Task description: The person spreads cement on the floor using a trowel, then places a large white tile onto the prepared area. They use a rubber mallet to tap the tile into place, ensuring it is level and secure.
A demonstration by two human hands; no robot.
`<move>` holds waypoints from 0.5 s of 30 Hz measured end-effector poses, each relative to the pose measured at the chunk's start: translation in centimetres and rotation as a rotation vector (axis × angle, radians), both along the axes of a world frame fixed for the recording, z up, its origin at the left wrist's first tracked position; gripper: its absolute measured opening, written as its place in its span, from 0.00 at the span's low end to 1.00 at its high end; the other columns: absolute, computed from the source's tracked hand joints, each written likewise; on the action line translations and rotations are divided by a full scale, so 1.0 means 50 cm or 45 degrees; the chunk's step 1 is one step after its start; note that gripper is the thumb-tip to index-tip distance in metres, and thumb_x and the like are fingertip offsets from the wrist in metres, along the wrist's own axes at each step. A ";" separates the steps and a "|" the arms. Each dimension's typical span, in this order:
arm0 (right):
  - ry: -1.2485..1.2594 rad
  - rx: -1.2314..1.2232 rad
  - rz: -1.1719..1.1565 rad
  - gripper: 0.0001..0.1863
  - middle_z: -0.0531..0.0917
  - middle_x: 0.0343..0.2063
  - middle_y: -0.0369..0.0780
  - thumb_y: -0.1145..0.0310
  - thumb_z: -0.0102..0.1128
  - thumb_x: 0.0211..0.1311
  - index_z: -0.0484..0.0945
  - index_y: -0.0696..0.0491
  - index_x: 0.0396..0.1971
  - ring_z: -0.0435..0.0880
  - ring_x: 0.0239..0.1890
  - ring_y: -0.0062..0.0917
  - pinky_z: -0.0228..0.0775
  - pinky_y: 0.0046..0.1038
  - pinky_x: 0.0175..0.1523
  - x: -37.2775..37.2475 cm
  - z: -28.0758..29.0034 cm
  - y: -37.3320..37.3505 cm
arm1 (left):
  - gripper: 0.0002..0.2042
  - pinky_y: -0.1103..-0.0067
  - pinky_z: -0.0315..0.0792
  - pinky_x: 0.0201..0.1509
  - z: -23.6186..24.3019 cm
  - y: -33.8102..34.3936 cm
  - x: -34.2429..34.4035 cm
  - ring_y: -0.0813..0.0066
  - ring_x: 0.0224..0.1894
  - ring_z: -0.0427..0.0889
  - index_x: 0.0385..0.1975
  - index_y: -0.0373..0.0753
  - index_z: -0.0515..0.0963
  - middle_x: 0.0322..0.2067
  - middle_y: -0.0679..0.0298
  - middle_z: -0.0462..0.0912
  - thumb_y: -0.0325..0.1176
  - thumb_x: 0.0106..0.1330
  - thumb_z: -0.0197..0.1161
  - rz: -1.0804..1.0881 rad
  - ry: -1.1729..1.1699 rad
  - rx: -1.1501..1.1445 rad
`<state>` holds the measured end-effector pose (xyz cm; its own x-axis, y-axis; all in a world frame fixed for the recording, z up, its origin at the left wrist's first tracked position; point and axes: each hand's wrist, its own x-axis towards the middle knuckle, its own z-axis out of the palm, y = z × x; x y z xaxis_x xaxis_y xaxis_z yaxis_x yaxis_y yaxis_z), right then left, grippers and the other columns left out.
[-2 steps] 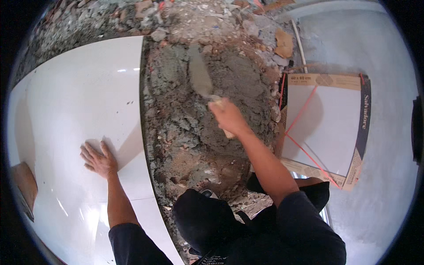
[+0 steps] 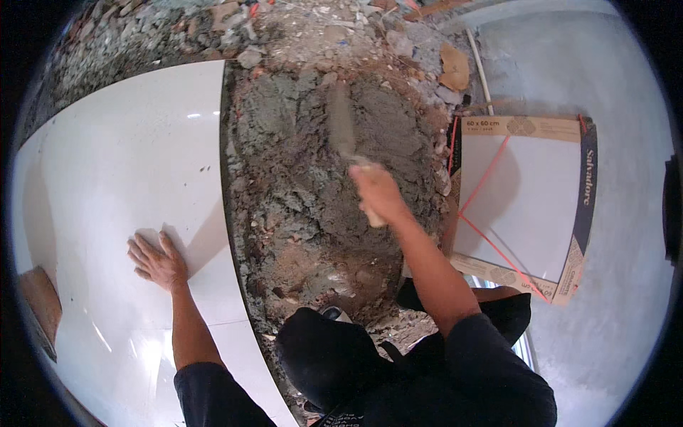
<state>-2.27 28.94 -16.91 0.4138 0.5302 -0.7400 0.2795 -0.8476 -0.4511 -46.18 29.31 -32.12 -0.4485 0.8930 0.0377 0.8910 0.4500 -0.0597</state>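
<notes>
My left hand [image 2: 159, 257] lies palm down with fingers spread on a large white glossy tiled surface [image 2: 128, 164] at the left. My right hand [image 2: 377, 192] grips the pale wooden handle of a trowel [image 2: 340, 121], whose blade is blurred over a bed of rough, wet grey mortar [image 2: 270, 128]. The mortar runs alongside the tile's straight edge, with browner soil nearer my body.
At the right, a boxed white tile [image 2: 533, 192] with red straps lies on smooth grey concrete [image 2: 605, 299]. Behind it is a white pipe [image 2: 479, 71]. Rubble [image 2: 320, 32] and a cardboard scrap [image 2: 454, 67] lie beyond the mortar. A brown piece [image 2: 37, 302] is at the far left.
The trowel and my right hand have shifted to the right and slightly down over the mortar. My left hand remains in place on the tile.
</notes>
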 end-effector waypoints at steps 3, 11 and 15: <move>0.021 0.205 -0.802 0.25 0.75 0.24 0.40 0.50 0.53 0.60 0.72 0.58 0.43 0.77 0.18 0.30 0.73 0.34 0.23 0.113 -0.016 -0.043 | 0.35 0.54 0.39 0.70 -0.007 -0.005 -0.015 0.60 0.71 0.43 0.68 0.47 0.52 0.69 0.62 0.48 0.62 0.66 0.41 -0.049 -0.044 0.029; -0.351 0.145 -0.011 0.23 0.76 0.21 0.44 0.49 0.51 0.61 0.70 0.57 0.37 0.82 0.24 0.39 0.73 0.40 0.26 0.219 -0.116 -0.006 | 0.35 0.54 0.40 0.69 -0.032 -0.004 -0.020 0.60 0.71 0.45 0.68 0.48 0.51 0.69 0.62 0.48 0.62 0.67 0.39 -0.066 -0.056 0.089; -0.976 0.145 0.857 0.25 0.80 0.28 0.51 0.47 0.48 0.63 0.69 0.57 0.42 0.82 0.30 0.47 0.75 0.45 0.32 0.330 -0.039 -0.144 | 0.34 0.54 0.40 0.69 -0.043 -0.004 -0.032 0.62 0.71 0.45 0.68 0.51 0.52 0.69 0.64 0.48 0.64 0.66 0.38 -0.059 -0.045 0.101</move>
<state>14.22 21.74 -18.85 0.3446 0.8778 -0.3328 0.9282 -0.3716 -0.0192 -47.78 29.14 -34.26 -0.4092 0.9076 0.0945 0.9119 0.4105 0.0063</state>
